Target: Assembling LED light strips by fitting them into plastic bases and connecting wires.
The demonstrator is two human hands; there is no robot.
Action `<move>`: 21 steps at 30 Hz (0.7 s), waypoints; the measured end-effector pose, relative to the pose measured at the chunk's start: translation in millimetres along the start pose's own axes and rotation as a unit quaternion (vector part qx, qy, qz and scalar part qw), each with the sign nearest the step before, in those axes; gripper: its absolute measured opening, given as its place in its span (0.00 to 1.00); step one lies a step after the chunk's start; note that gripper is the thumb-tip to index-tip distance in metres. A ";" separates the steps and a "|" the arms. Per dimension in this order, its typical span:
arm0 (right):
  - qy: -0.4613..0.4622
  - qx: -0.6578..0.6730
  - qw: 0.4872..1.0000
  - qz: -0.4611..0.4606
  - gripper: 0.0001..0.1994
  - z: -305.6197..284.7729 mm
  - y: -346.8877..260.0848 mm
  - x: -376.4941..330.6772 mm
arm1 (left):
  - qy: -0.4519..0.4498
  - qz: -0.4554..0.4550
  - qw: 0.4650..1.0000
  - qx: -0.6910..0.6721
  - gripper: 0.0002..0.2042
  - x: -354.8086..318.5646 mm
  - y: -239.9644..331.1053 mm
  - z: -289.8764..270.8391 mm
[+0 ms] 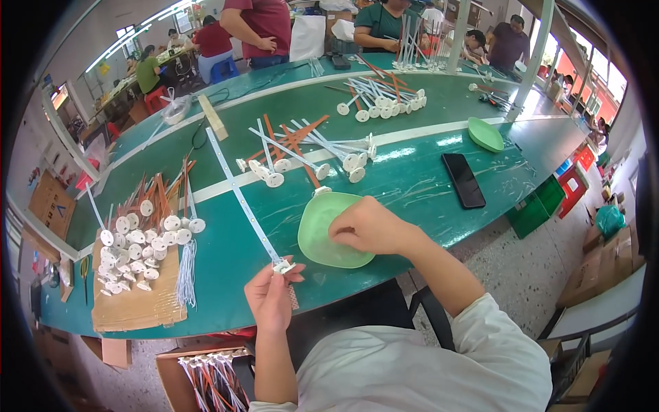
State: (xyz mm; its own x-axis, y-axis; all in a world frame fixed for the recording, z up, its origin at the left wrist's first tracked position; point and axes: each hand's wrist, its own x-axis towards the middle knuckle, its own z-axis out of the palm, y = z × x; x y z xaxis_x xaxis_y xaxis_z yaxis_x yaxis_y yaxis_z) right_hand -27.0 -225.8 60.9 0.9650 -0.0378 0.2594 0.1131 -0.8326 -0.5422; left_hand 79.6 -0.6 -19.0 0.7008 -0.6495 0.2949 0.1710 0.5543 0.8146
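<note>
I see the left hand [271, 296] pinching the white base [283, 267] of the strip [237, 192], by the near edge of the surface [405, 189]. The right hand [368, 226] is in or just over the bowl [311, 230], fingers curled narrow (if they hold something, I cannot tell). The strip is held only at one end, so it could twist; a wrist pressing the bowl could tip it

Nearer green bowl [313, 225] partly hidden behind right hand [371, 225].

Two hands [271, 299] [374, 225]; one held strip [241, 198]; two green bowls [314, 237] [485, 134]; one nearby black phone [463, 180]; one pale bar [213, 117].
</note>
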 end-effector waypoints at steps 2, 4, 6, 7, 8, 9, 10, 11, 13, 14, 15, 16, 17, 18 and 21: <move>0.067 0.003 0.998 0.016 0.04 4.8 0.8 -6.6 | -0.010 0.008 0.999 0.038 0.16 -0.3 -0.5 1.1; 0.086 0.005 0.996 0.012 0.05 7.4 0.8 -11.2 | -0.014 0.005 0.999 0.047 0.15 -2.1 0.3 -0.3; 0.104 -0.002 0.995 0.004 0.06 4.9 -2.2 -12.3 | -0.025 0.014 0.998 0.058 0.15 -1.8 0.3 0.2; 0.103 0.002 0.995 0.004 0.06 6.7 -1.5 -11.6 | -0.022 0.011 0.998 0.061 0.15 -3.0 0.2 0.2; 0.168 -0.022 0.983 -0.072 0.06 10.4 -0.7 -11.1 | -0.019 0.011 0.998 0.062 0.15 -5.8 0.5 -0.1; 0.232 -0.046 0.960 -0.149 0.07 14.7 0.0 -10.4 | -0.014 0.012 0.998 0.063 0.15 -7.5 0.6 -1.1; 0.230 -0.038 0.961 -0.149 0.07 16.0 -2.8 -13.2 | -0.008 0.009 0.998 0.068 0.15 -8.5 0.6 1.4; 0.275 0.024 0.957 -0.086 0.07 13.9 -8.9 -18.2 | 0.029 0.038 0.996 0.071 0.16 -9.3 -0.4 7.6; 0.312 0.104 0.944 -0.014 0.06 19.1 -26.8 -28.1 | 0.076 0.057 0.991 0.090 0.17 -17.4 4.3 15.0; 0.346 0.230 0.908 0.054 0.05 25.3 -38.1 -37.4 | 0.080 0.089 0.991 0.065 0.19 -22.7 7.6 20.6; 0.372 0.349 0.851 0.122 0.04 29.6 -49.9 -45.8 | 0.083 0.121 0.988 0.040 0.21 -25.6 12.4 28.9; 0.396 0.405 0.815 0.122 0.05 39.7 -65.6 -55.0 | 0.036 0.124 0.991 0.014 0.25 -31.0 20.1 36.7; 0.392 0.416 0.809 0.137 0.05 50.2 -78.3 -62.9 | 0.043 0.110 0.993 0.025 0.25 -34.0 27.7 46.7; 0.377 0.446 0.800 0.138 0.07 58.4 -87.7 -71.0 | 0.018 0.100 0.993 -0.068 0.27 -34.8 32.1 59.7; 0.363 0.462 0.800 0.122 0.12 80.7 -97.4 -79.3 | -0.023 0.059 0.981 -0.182 0.28 -37.1 39.3 85.0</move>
State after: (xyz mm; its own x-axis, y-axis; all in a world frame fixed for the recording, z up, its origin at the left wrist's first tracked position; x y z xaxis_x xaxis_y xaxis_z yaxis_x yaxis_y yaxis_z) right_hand -95.5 -97.1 28.7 0.6315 -0.7266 0.2706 0.3929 -0.0009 -0.9196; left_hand 1.4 1.0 44.5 0.7005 -0.5873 0.4054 0.3321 0.7712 0.5431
